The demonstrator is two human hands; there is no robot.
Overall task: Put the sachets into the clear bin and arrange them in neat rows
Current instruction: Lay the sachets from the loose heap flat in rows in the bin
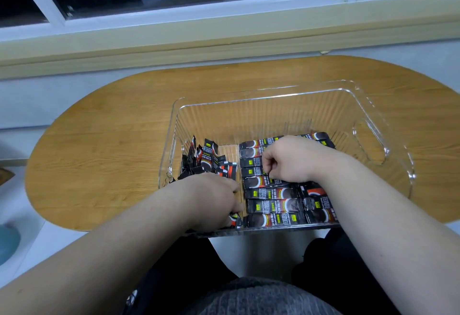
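1. Head view: sachets (pixel 271 206) are rowed in the clear bin (pixel 273 97), jumbled pile (pixel 206 158) at its left wall, table (pixel 99 140) beneath.
2. One is pinched by right hand (pixel 291 160).
3. Others are gripped by left hand (pixel 211 200).

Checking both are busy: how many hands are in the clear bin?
2. Left hand grips loose sachets at the bin's left; right hand pinches a flat sachet at right.

Rounded wooden table (pixel 99 140); clear bin (pixel 273 97) rests directly on it, right of centre, near wall at front edge.
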